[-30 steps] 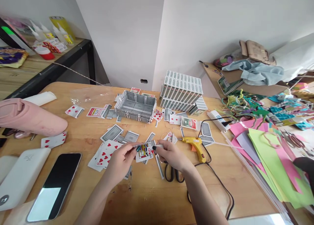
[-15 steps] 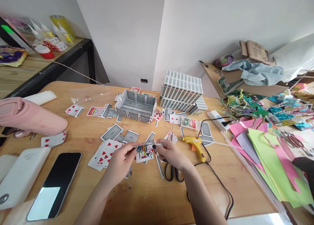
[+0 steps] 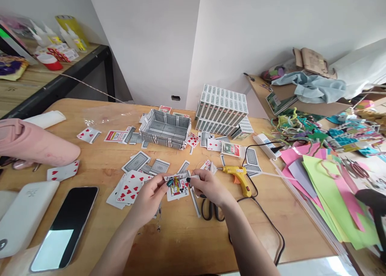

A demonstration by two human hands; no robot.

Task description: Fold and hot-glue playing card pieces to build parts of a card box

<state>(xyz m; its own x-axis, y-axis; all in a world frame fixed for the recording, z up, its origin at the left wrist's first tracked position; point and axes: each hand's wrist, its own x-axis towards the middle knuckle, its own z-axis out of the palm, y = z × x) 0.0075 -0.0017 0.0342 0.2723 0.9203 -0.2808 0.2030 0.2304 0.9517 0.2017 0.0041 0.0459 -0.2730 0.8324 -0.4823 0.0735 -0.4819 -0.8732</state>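
Observation:
Between my two hands are playing cards (image 3: 177, 191), a jack face and a queen of hearts corner showing. My left hand (image 3: 153, 193) pinches them at the left edge, thumb on top. My right hand (image 3: 208, 186) grips their right edge with thumb and bent fingers. Under and beside my left hand lie loose cards, an eight of hearts (image 3: 130, 187) on top. Black-handled scissors (image 3: 212, 209) rest below my right hand, their blades hidden. To the right lies a yellow hot glue gun (image 3: 238, 177). Beyond my hands stands an open box made of cards (image 3: 165, 128).
Stacked card packs (image 3: 221, 109) stand at the back. A phone (image 3: 64, 227), a white power bank (image 3: 28, 219) and a pink tumbler (image 3: 37, 141) occupy the left. The glue gun's black cord (image 3: 273, 227) loops across the right side, near coloured sheets (image 3: 334, 195).
The view has shifted slightly, moving the surroundings a little to the left. Both hands keep hold of the cards in nearly the same position.

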